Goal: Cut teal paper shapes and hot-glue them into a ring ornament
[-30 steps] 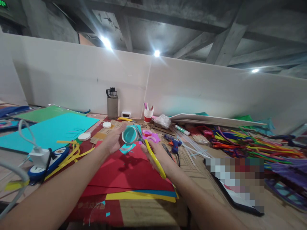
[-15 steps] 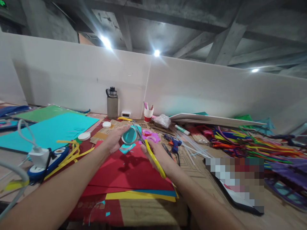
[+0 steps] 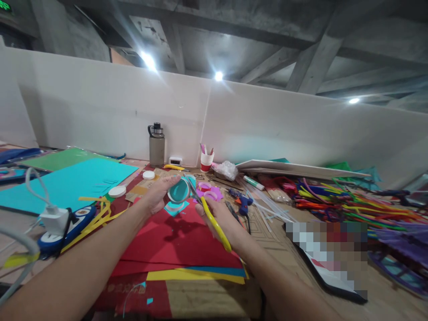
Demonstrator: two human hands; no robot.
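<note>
My left hand (image 3: 156, 195) is closed around a small round cup (image 3: 179, 191) with a white rim and turquoise inside, its round face tilted towards me. My right hand (image 3: 220, 218) grips yellow-handled scissors (image 3: 214, 221). Their blades point up and left, right beside the cup's right edge, where a bit of turquoise paper shows; whether they touch it I cannot tell. Below the cup, a cut turquoise paper scrap (image 3: 176, 209) lies on red sheets (image 3: 167, 243). Pink-purple rings and paper (image 3: 212, 195) lie just past my right hand.
Behind stand a bottle (image 3: 157, 149) and a pencil cup (image 3: 207, 161). A blue glue gun (image 3: 245, 203) lies right of my right hand, with colourful pipe cleaners (image 3: 334, 200) farther right. Turquoise card (image 3: 70, 183), white lids (image 3: 117, 191) and a power strip (image 3: 67, 232) are left.
The cup has shifted very slightly left in my left hand. The scissors stay at its right edge, with almost no other movement.
</note>
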